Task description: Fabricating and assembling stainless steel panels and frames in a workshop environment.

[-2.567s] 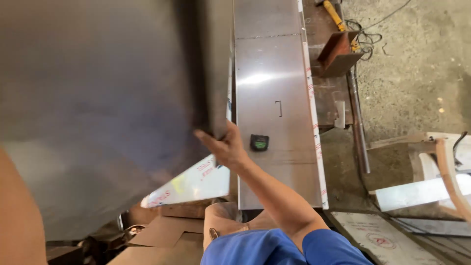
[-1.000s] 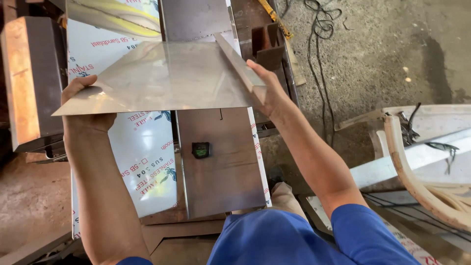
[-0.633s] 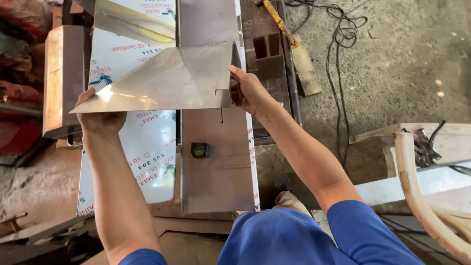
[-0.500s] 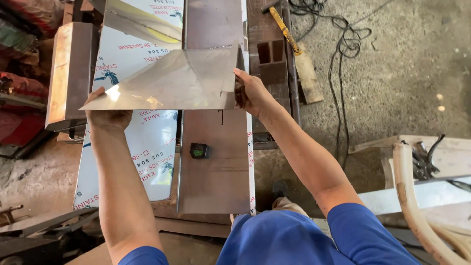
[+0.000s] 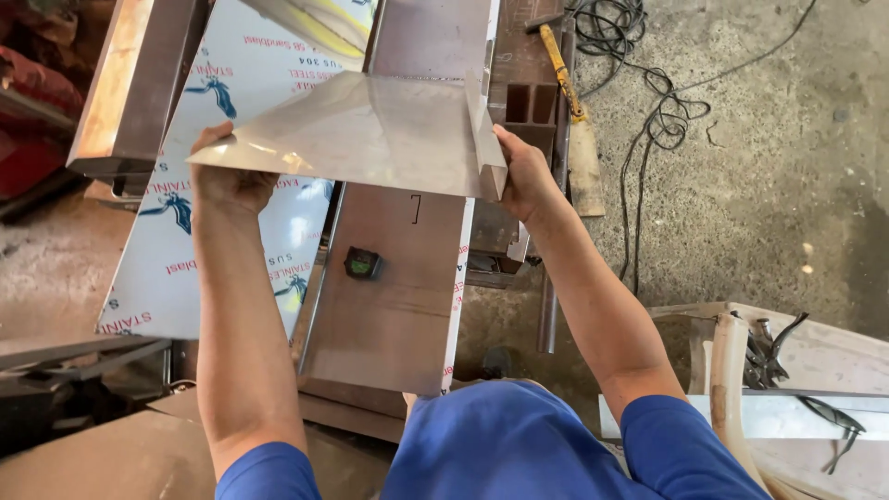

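Both hands held a thin, bare stainless-steel sheet with an upturned flange along its right edge [image 5: 370,134], raised flat above the work area, well clear of what lay beneath. Left hand [image 5: 231,181] clenched on the near left corner, fingers hidden under the sheet. Right hand [image 5: 528,176] grasped the near right corner just at the folded flange.

Judgement: the sheet looked light but stiff, helped by the fold; its surface was smooth and probably slippery, and the cut edges were likely sharp. A grip at opposite corners, near the flange, seemed the steadiest hold.

Below it lay a long brown-grey metal panel [image 5: 398,315] with a small black-and-green tape measure [image 5: 362,263] resting on it. Just beside, to the left, lay a white film-covered steel sheet with blue and red print [image 5: 176,268]. A yellow-handled hammer [image 5: 560,56] and black cables [image 5: 648,102] lay on the concrete floor [image 5: 787,185].
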